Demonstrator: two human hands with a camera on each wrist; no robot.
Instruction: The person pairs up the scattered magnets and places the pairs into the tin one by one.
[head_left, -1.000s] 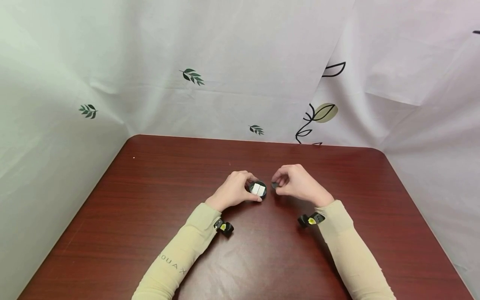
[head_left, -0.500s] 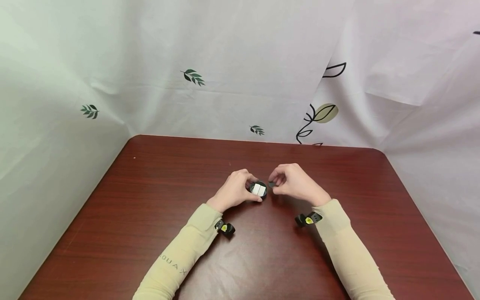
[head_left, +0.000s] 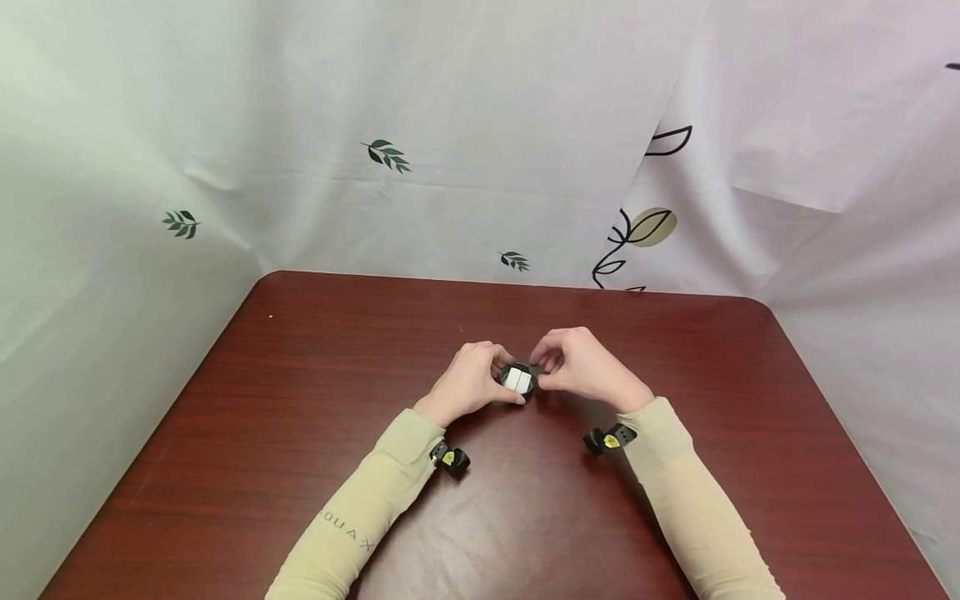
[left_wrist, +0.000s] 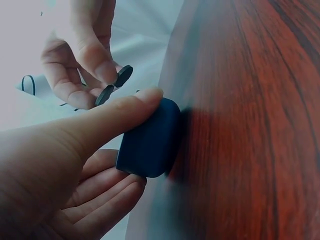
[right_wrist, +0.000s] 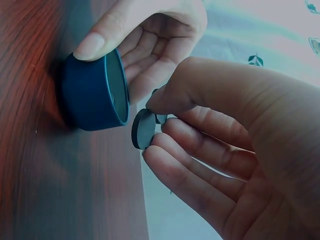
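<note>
My left hand [head_left: 468, 381] grips a small round dark blue tub [right_wrist: 89, 95] from its left side, thumb near and fingers on the far side. The tub stands upright on the table, its open top facing up. Two white rectangular pieces [head_left: 517, 381] show inside it in the head view. Just right of the tub, my right hand [head_left: 588, 367] pinches small dark round discs between thumb and fingers. The right wrist view shows one disc [right_wrist: 144, 129] with a second partly behind it; both stand apart in the left wrist view, a disc [left_wrist: 124, 76] above the other.
A reddish-brown wooden table [head_left: 360, 333] lies under both hands. Pale cloth with leaf prints [head_left: 442, 125] hangs behind and at the sides. Each wrist carries a black camera on a strap. A tiny white speck [head_left: 271, 317] lies at the table's far left.
My right hand has moved a little left with the discs, closing the gap to the tub's rim. My left hand and the tub have stayed almost in place.
</note>
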